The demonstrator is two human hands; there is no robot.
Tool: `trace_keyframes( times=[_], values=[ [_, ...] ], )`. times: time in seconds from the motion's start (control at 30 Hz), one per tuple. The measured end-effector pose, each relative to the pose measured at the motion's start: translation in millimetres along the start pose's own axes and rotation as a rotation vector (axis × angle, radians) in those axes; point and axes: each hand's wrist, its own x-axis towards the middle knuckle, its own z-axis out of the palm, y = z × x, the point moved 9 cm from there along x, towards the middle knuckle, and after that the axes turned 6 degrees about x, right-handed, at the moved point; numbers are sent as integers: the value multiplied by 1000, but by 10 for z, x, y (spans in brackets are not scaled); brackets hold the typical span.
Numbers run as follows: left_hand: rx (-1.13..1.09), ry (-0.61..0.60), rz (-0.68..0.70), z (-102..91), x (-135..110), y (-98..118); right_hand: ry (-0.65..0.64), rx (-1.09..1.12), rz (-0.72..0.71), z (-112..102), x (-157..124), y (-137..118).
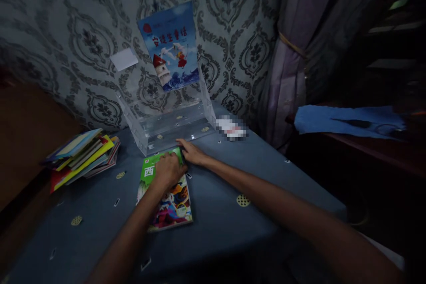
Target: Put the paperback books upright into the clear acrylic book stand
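A book with a green and many-coloured cover (166, 213) lies flat on the table. Across its upper part rests my left hand (169, 169), palm down with the fingers slightly bent on the cover. Just past the book's upper right corner is my right hand (193, 152); one finger stretches left toward the front edge of a clear plastic stand (176, 117), and its other fingers are partly hidden. Whether that hand touches the stand or the book's corner I cannot tell. Above the stand's base, a blue picture book (173, 49) is upright and tilted.
A slanting pile of thin books (86, 155) sits on the left of the blue tablecloth (226, 217). Right of the stand lies a small blurred white item (231, 128). A white card (124, 59) shows against the patterned wall. Blue cloth (346, 120) lies on a dark surface at right.
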Motion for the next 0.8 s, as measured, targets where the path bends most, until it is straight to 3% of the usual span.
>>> trace_keyframes(
  times=[0.23,0.43,0.8],
  values=[
    [-22,12,167,11,-175,21,-3,92,-8,-44,-39,62],
    [31,1,150,-43,-238,25,-3,165,4,-51,-47,64],
    [43,-35,135,-88,-221,11,128,340,26,-182,-66,94]
  ],
)
